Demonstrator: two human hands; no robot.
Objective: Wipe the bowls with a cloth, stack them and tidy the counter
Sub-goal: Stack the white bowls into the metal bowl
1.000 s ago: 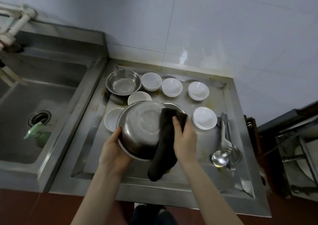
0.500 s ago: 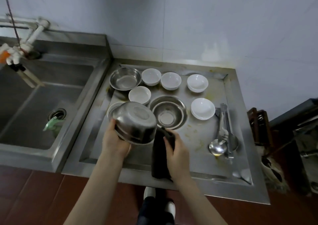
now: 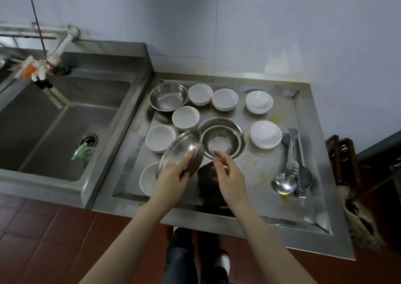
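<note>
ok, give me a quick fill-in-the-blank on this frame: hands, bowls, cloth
1. The left hand holds a tilted ____ bowl.
2. The dark cloth lies on the counter, under the ____ hand.
3. The ladle lies at the counter's ____ side.

Missing: steel; right; right
</note>
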